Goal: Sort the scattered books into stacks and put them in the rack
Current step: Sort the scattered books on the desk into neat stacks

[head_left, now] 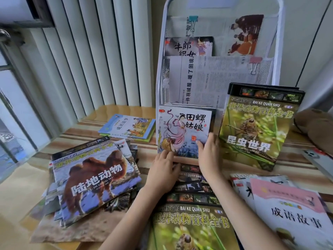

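A stack of thin storybooks, a robed figure on the front cover, stands upright at the foot of the white wire rack. My left hand holds its lower left corner and my right hand grips its lower right edge. To the right, green insect books lean upright against the rack. A messy pile topped by a camel book lies on the left. Another green insect book lies under my forearms. Pink and white storybooks lie at the right.
The rack's upper pockets hold a storybook and clipped newspapers. A small stack of light blue books lies left of the rack. A radiator stands behind. A phone and a brown plush are at the right edge.
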`<state>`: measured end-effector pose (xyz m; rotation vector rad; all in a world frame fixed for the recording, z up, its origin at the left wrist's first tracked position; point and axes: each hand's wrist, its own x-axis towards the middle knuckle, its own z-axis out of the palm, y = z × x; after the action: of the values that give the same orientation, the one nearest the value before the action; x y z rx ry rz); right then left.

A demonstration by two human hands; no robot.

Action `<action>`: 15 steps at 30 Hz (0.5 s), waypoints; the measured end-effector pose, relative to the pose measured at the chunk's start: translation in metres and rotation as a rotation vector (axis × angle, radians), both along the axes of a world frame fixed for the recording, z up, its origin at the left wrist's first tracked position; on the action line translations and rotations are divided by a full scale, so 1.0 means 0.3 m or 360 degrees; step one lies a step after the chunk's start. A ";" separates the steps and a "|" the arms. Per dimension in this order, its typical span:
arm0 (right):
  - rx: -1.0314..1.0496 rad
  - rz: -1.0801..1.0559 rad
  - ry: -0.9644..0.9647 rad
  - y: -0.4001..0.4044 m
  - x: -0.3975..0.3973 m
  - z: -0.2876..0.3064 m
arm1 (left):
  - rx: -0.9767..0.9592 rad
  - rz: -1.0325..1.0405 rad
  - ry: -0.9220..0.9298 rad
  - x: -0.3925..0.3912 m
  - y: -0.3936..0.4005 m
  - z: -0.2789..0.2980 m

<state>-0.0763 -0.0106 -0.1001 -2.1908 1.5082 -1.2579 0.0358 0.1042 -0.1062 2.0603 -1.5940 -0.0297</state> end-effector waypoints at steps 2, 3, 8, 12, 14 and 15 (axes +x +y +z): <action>-0.0086 -0.0120 0.0048 0.008 -0.011 -0.002 | 0.0060 -0.0004 0.0027 0.007 -0.003 -0.011; -0.0107 -0.0104 0.0024 0.009 -0.020 0.002 | 0.0077 -0.0010 0.0040 0.008 -0.005 -0.015; -0.0133 0.0032 -0.0054 0.046 -0.041 0.071 | -0.0017 0.0021 0.0165 0.007 0.000 -0.016; 0.0338 0.0346 0.0638 0.131 -0.121 0.215 | -0.0017 -0.0003 0.0184 0.003 0.009 -0.001; 0.0660 0.0543 0.1155 0.233 -0.184 0.220 | -0.0072 -0.0011 0.0242 -0.004 0.019 0.012; 0.0786 0.0602 0.1339 0.292 -0.209 0.196 | -0.0110 0.0007 0.0276 -0.008 0.027 0.021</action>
<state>-0.1390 0.0771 -0.0412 -2.5566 1.3003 0.1955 0.0335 0.1123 -0.0998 1.9520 -1.4650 -0.1453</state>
